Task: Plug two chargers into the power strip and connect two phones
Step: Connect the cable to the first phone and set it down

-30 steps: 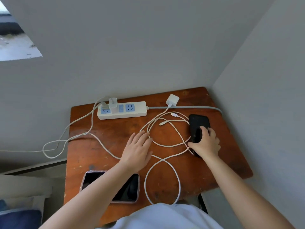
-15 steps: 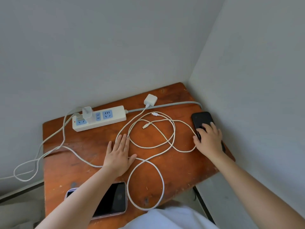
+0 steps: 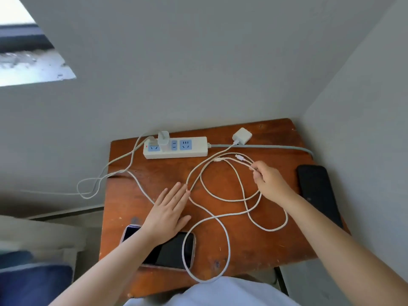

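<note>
A white power strip [image 3: 187, 149] lies at the back of the brown wooden table [image 3: 254, 246]. One white charger [image 3: 163, 140] stands plugged into it. A second white charger [image 3: 242, 135] lies loose to its right. White cables [image 3: 223, 198] loop over the middle of the table. My right hand [image 3: 268, 181] pinches the cables near their plug ends [image 3: 238, 157]. My left hand [image 3: 169, 212] rests flat and open on the table, partly over a phone with a pale case [image 3: 170, 250]. A black phone [image 3: 315, 191] lies at the right edge, apart from my right hand.
Grey walls close in behind and to the right of the table. The strip's grey cord [image 3: 265, 147] runs right along the back edge. A white cable loop [image 3: 92, 184] hangs off the table's left side. Blue and beige fabric [image 3: 33, 281] lies lower left.
My right hand has left the black phone, moved left and taken hold of the white cables near their plug ends. My left hand stays flat on the table. The camera view has shifted.
</note>
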Demonstrator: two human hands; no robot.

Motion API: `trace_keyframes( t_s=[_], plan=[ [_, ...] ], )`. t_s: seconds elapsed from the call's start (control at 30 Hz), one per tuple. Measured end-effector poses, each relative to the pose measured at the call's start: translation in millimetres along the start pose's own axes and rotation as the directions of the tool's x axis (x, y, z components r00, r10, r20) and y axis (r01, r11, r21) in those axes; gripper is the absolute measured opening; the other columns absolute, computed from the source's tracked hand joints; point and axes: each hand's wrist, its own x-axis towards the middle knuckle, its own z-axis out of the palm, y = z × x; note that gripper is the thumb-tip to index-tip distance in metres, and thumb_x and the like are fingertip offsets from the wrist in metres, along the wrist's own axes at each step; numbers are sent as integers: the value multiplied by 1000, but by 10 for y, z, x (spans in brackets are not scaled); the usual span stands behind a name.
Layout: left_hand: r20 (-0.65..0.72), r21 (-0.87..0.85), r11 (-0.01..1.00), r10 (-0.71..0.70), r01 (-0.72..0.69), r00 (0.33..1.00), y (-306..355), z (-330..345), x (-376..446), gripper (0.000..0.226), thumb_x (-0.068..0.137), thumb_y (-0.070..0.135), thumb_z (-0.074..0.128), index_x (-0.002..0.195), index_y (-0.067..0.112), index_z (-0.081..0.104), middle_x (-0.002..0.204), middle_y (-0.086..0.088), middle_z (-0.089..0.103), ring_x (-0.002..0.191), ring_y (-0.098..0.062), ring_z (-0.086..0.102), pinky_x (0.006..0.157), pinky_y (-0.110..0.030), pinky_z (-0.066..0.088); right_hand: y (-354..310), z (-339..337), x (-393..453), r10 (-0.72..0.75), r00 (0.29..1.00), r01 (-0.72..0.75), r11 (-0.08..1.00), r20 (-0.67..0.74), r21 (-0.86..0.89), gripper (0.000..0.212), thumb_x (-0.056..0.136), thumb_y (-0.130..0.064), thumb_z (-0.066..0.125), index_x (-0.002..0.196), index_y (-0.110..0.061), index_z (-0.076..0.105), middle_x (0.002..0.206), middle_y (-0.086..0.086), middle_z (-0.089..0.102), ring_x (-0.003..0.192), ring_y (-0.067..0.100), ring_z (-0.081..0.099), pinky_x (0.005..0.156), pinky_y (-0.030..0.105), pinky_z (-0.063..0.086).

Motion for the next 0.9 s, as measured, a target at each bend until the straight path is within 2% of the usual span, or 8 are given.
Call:
trace_keyframes(
  t_s=[0.1,0.27,0.33,0.4,0.5,0.57,0.73,0.9],
  plan=[
    [-33,-66,993,-100,98,994,-163,26,-406,62,97,52,10,130,6,35,133,-18,50,139,-5,-13,111,-25,-2,-266,212,-209,-160,981,158,987,110,25,19,96,-11,42,102,0,57,59,-7,47,51,8,43,47,12,34],
    [17,22,991,-133,132,991,-394,169,-1052,68,94,60,11,129,8,35,132,-16,52,140,-9,-13,111,-32,-1,-544,891,-406,-312,869,407,893,384,-194,21,93,-12,47,98,-2,65,98,13,63,89,27,59,78,38,50],
    [78,59,987,-153,148,985,-411,203,-1156,73,90,66,10,130,10,35,133,-13,51,139,-11,-15,110,-38,-3,-598,1007,-434,-354,847,497,792,397,-355,9,79,-10,68,85,-5,72,88,12,68,79,28,63,67,39,54],
    [116,76,982,-179,171,977,-412,201,-1144,78,87,70,8,131,11,34,135,-10,50,139,-12,-17,109,-42,-5,-650,1023,-418,-367,863,496,743,346,-449,15,62,-11,81,76,-10,75,83,10,72,74,27,66,60,38,56],
    [137,54,983,-181,175,974,-443,196,-1131,84,83,75,8,133,12,33,135,-8,51,140,-16,-12,108,-43,-5,-902,1050,-391,-400,823,535,786,403,-311,32,85,-23,62,114,-9,62,118,11,64,107,27,58,87,37,50],
    [139,54,985,-173,167,975,-474,210,-1124,87,80,77,6,133,13,33,134,-8,52,138,-23,10,107,-43,-2,-1043,1111,-335,-375,812,504,838,448,-212,38,93,-27,50,127,-11,49,130,8,56,116,23,54,93,32,48],
    [174,116,976,-205,187,963,-566,249,-1121,87,80,75,0,132,14,34,131,-3,56,129,-24,35,103,-47,13,-1216,1345,-155,-314,750,523,820,582,-231,26,96,-20,43,102,-5,63,102,14,68,89,27,62,75,34,52],
    [227,137,973,-213,186,950,-737,158,-1226,85,83,71,-1,130,10,34,129,-7,58,119,-30,51,110,-40,-3,-971,1220,-139,-323,793,503,826,517,-256,23,96,-19,44,106,-8,61,106,10,65,91,23,63,78,28,52]
  ],
)
